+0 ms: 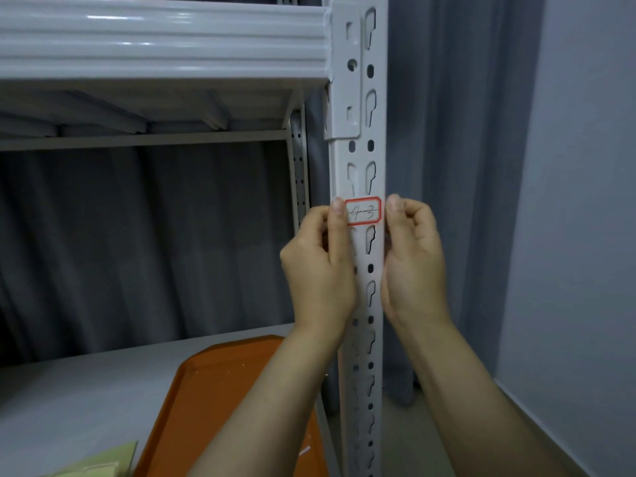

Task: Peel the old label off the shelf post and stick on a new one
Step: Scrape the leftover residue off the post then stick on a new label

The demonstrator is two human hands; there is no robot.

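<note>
A white label (364, 211) with a red border and handwritten "4-3" sits flat on the front of the grey slotted shelf post (360, 151), near the middle of the view. The left hand (318, 270) comes up from 6 o'clock; its thumb lies over the label's 9 o'clock end and its fingers are curled in. The right hand (414, 266) has its thumb tip at the post's edge, just beside the label's 3 o'clock end, with its fingers curled and holding nothing. An orange tray (220, 401) lies on the lower shelf (86, 390) towards 7 o'clock, with yellowish paper (99, 466) near it. A grey curtain (137, 235) hangs behind.
</note>
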